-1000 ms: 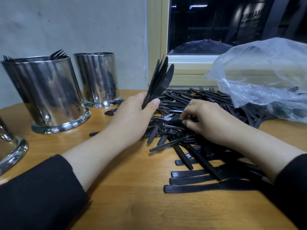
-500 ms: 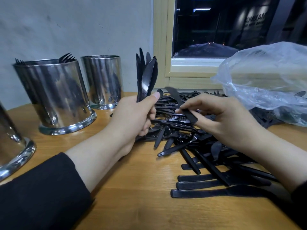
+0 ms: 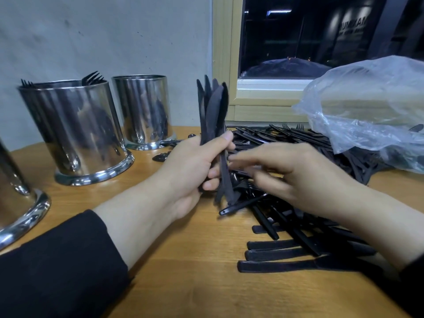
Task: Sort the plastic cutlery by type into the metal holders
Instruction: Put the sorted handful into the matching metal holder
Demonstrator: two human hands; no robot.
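Now the right hand (image 3: pixel 296 177) has let go, fingers loose and empty. Left hand (image 3: pixel 192 171) grips light, stiff, slippery knives (image 3: pixel 212 109) by the handles, pile (image 3: pixel 286 143) at 3 o'clock.

Upright bundle of black knives (image 3: pixel 212 111), loose black cutlery pile (image 3: pixel 286 143), three shiny metal holders (image 3: pixel 78 125).

The left hand (image 3: pixel 195 171) grips a bundle of black knives (image 3: pixel 213 115) upright at centre. At three o'clock the right hand (image 3: pixel 291 177), motion-blurred, hovers over the cutlery pile (image 3: pixel 298 216). Metal holders (image 3: pixel 75 129) stand at ten o'clock on the wooden table (image 3: pixel 183 283).
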